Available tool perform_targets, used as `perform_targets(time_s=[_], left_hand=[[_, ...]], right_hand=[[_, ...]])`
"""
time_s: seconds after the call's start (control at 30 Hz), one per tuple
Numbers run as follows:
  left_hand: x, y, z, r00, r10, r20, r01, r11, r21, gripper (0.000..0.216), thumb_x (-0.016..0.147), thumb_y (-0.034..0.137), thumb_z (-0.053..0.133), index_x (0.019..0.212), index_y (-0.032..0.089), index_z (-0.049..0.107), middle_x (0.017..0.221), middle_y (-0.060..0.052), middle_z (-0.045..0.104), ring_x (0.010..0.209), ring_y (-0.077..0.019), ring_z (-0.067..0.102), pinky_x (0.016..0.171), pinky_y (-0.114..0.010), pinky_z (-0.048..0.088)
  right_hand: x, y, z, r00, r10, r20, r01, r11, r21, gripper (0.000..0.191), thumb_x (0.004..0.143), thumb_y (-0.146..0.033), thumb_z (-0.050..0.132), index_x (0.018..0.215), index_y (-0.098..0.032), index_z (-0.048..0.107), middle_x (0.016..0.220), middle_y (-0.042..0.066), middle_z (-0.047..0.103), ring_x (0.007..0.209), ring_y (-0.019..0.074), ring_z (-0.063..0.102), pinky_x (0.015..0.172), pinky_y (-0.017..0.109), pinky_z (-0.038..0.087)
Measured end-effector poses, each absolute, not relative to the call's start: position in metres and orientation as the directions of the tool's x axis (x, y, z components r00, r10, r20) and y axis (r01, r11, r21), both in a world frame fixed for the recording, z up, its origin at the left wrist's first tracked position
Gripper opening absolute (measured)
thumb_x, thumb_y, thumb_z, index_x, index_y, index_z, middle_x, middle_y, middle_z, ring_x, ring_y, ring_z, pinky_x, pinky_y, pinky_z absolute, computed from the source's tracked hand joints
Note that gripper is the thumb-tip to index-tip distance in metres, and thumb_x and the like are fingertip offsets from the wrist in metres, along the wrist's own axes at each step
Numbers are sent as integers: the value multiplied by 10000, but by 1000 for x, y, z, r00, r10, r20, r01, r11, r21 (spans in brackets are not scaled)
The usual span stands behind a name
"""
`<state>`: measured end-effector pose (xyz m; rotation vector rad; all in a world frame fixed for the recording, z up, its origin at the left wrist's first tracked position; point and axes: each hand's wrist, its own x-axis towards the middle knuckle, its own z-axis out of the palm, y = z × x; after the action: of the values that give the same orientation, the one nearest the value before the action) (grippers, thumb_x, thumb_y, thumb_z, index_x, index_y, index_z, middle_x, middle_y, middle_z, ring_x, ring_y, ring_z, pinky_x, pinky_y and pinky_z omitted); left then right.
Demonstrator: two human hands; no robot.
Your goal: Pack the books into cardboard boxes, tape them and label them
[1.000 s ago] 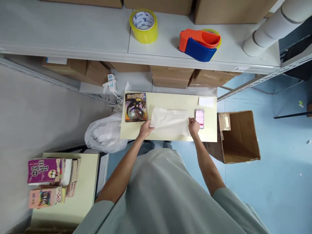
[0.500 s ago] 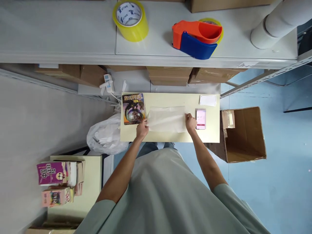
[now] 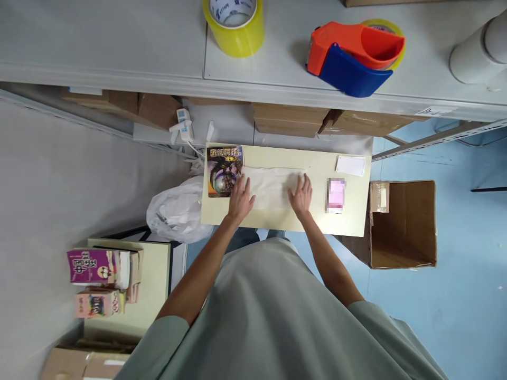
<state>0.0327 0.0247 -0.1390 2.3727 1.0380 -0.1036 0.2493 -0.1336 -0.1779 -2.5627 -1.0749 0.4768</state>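
Observation:
A white translucent bag (image 3: 271,186) lies flat on a small cream table (image 3: 348,221). My left hand (image 3: 241,196) presses its left end with fingers spread flat. On its right end rests my right hand (image 3: 301,194), also flat and open. A book with a dragon cover (image 3: 224,170) lies at the table's left end, just beside my left hand. To the right of my right hand sits a pink card or phone (image 3: 336,194), with a white label (image 3: 350,165) beyond it.
A grey shelf (image 3: 119,47) above holds a yellow tape roll (image 3: 233,24) and an orange-blue tape dispenser (image 3: 350,55). An open cardboard box (image 3: 404,224) stands right of the table, a white plastic bag (image 3: 176,214) left of it. Books (image 3: 99,279) are stacked on a lower-left table.
Both hands have let go of the bag's ends and moved inward onto it, now lying flat on top. The bag lies flatter on the table.

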Motion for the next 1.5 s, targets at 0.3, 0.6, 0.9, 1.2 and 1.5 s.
perform_targets(time_s=[0.3, 0.6, 0.9, 1.2, 1.5], left_hand=[[31, 39, -179, 741, 541, -397, 670, -565, 481, 1190, 764, 459, 939, 1707, 80, 320, 1825, -290, 84, 1695, -497, -48, 1358, -661, 77], [-9, 59, -163, 752, 583, -307, 637, -524, 566, 959, 944, 386, 756, 1725, 94, 283, 1836, -235, 140, 1715, -399, 103, 1381, -542, 144], [-184, 94, -140, 512, 795, -326, 813, -326, 482, 855, 914, 512, 768, 1639, 185, 454, 1797, -196, 307, 1705, -408, 151, 1373, -597, 154], [-292, 147, -154, 478, 742, -470, 855, -271, 442, 386, 754, 81, 683, 1096, 188, 827, 1479, -190, 696, 1571, -421, 463, 1290, -593, 375], [-282, 177, -89, 779, 588, -218, 562, -501, 658, 400, 884, 154, 605, 1229, 194, 803, 1397, -120, 745, 1475, -364, 561, 1311, -499, 372]], right_hand=[[191, -141, -197, 383, 867, -320, 758, -493, -428, 801, 1102, -568, 531, 1751, -167, 287, 1850, 209, 62, 1724, 351, 57, 1351, 583, 197], [199, -150, -179, 433, 850, -302, 739, -526, -421, 827, 1081, -624, 532, 1740, -177, 309, 1847, 193, 128, 1720, 354, 106, 1328, 588, 285], [117, -129, -129, 416, 879, -231, 758, -476, -446, 764, 1102, -605, 496, 1736, -218, 317, 1822, 172, 250, 1710, 343, 179, 1299, 616, 366], [28, -49, -101, 279, 926, -256, 775, -374, -510, 653, 1112, -513, 529, 1666, -173, 470, 1696, 165, 500, 1635, 317, 382, 1318, 529, 392], [-53, 32, -59, 23, 992, -124, 829, -88, -552, 869, 995, -470, 765, 1731, -267, 349, 1778, 133, 370, 1678, 330, 288, 1332, 555, 356]])
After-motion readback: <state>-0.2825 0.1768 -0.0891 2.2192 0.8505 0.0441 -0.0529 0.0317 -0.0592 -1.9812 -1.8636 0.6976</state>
